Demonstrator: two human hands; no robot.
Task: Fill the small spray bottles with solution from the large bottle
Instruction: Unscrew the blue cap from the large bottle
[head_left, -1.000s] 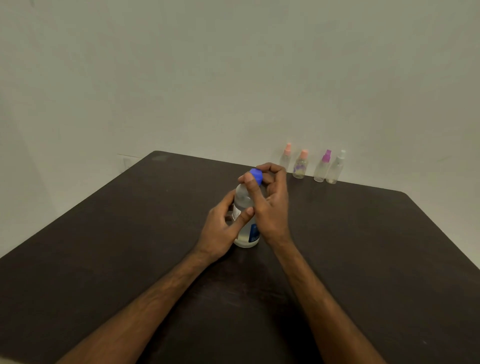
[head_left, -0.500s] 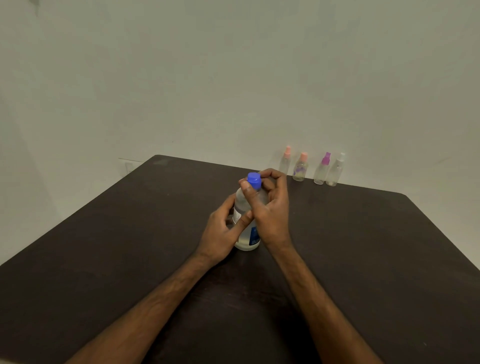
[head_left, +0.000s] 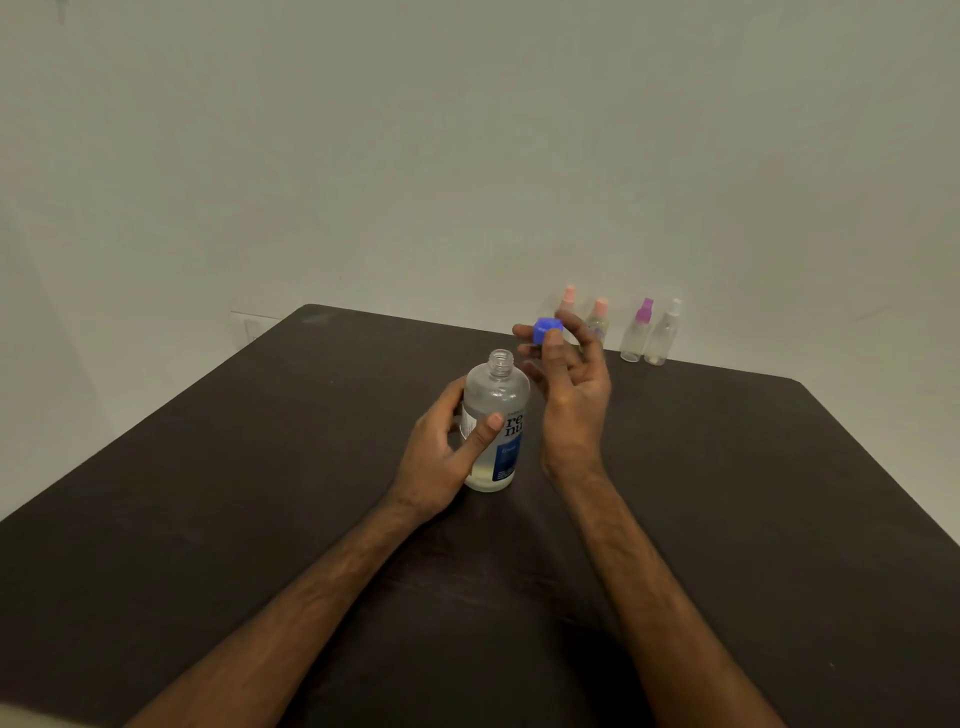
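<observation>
The large clear bottle (head_left: 496, 415) with a white and blue label stands upright mid-table, its neck uncovered. My left hand (head_left: 441, 457) wraps around its body. My right hand (head_left: 569, 384) is raised just right of the neck and pinches the blue cap (head_left: 546, 330) between thumb and fingers, clear of the bottle. Several small spray bottles stand in a row at the table's far edge by the wall: two with peach tops (head_left: 569, 297) (head_left: 600, 317), partly behind my right hand, one with a purple top (head_left: 638, 332) and one with a white top (head_left: 665, 335).
The dark table (head_left: 208, 493) runs to a pale wall at the back. Its far left corner and right edge are in view. A wall socket (head_left: 252, 327) sits low beyond the far left corner.
The blue cap has come off the large bottle. My right hand lifted it up and to the right, leaving the neck bare. My left hand kept its hold on the bottle.
</observation>
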